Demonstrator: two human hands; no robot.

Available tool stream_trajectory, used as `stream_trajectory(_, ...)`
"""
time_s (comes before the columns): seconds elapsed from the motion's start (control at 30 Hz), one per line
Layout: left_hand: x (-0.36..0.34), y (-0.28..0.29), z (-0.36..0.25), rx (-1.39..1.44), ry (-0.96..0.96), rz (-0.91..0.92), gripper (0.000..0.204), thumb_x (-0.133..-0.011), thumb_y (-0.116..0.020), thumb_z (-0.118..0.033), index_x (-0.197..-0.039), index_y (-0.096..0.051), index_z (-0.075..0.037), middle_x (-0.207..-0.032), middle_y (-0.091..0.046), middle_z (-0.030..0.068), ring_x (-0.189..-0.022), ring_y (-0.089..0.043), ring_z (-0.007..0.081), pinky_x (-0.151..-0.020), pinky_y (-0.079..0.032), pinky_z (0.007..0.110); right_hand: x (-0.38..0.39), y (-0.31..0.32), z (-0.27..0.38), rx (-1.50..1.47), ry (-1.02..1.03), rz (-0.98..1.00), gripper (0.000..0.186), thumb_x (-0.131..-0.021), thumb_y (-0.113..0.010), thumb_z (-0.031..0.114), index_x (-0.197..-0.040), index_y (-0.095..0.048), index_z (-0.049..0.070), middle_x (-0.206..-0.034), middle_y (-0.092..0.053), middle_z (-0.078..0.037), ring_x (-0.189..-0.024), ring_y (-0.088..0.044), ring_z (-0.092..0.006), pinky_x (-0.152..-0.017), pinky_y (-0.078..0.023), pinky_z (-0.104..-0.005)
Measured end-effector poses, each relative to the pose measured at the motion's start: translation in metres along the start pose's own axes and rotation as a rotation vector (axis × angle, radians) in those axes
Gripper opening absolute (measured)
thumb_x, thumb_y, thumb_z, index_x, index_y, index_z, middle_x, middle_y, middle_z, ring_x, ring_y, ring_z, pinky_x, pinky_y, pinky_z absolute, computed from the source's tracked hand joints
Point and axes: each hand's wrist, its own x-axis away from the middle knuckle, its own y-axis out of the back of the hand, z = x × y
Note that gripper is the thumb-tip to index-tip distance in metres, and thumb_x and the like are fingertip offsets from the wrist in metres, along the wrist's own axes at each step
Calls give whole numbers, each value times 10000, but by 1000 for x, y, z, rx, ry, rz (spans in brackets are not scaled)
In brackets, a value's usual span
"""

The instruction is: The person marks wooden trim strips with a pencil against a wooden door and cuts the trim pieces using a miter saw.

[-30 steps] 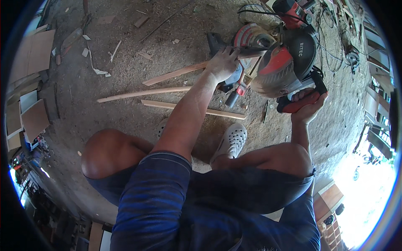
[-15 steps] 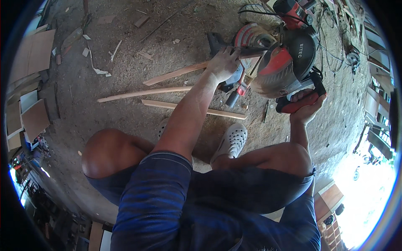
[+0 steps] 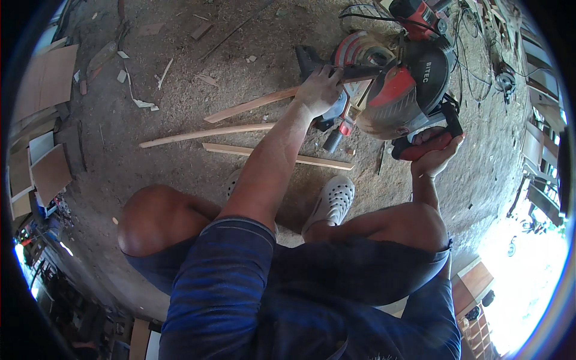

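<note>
A red and black miter saw (image 3: 391, 93) stands on the ground ahead and to the right. My right hand (image 3: 438, 157) is wrapped round its red and black handle (image 3: 427, 146), on the saw's near right side. My left hand (image 3: 320, 93) lies at the saw's fence, fingers curled over a wooden strip (image 3: 252, 105) that sticks out to the left. The strip's far end under the hand and by the blade guard is hidden. Two more wooden strips lie on the ground nearer me, one long (image 3: 207, 135) and one straight (image 3: 279, 156).
Sawdust and wood scraps (image 3: 202, 30) cover the ground. Black cables (image 3: 471, 66) run behind the saw, and another power tool (image 3: 505, 83) lies at the right. Wooden boards (image 3: 51, 168) are piled on the left. My shoe (image 3: 333, 201) is close to the straight strip.
The saw's head and handle have shifted slightly to the left, with my right hand moving along. My left hand and the strip stay in about the same place.
</note>
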Motion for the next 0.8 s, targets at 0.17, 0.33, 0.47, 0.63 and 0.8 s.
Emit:
stream_trajectory(0.17,-4,-11,5,-121,-100,-24,229,-989,-566,-197,-1001,-735,-43,-1418,-609,157,-1298,-567,345,-1104,-493,474,0,1,2,-22,1,16,730,-1005,-398,804,-850,-520,102,-693,-506,-36,-591,-526,-209,-581,-470,-396)
stream_trajectory(0.33,1,-10,8,-125,-81,6,222,-969,-581,-202,-976,-742,-48,-1438,-600,147,-1303,-564,343,-1109,-492,473,4,0,-12,-59,-24,24,743,-1025,-362,791,-859,-526,85,-675,-516,-45,-576,-540,-213,-563,-475,-392)
stream_trajectory(0.47,-4,4,-7,-205,-164,49,216,-972,-581,-197,-994,-749,-64,-1455,-586,147,-1301,-565,342,-1110,-498,468,4,11,-20,-54,35,35,771,-1028,-338,800,-877,-533,70,-656,-535,-60,-573,-568,-225,-560,-488,-392)
stream_trajectory(0.63,-2,10,-4,-261,-168,71,225,-967,-587,-192,-1056,-761,-79,-1465,-578,146,-1303,-563,347,-1109,-503,456,9,10,-39,-12,55,29,801,-1010,-331,828,-920,-541,60,-667,-549,-69,-583,-579,-231,-592,-503,-391)
stream_trajectory(0.8,-3,7,-1,-229,-145,117,239,-945,-604,-186,-1088,-767,-83,-1503,-557,153,-1314,-558,346,-1128,-488,468,9,17,-53,11,78,35,809,-1012,-322,825,-963,-548,51,-704,-574,-76,-615,-592,-229,-620,-513,-383)
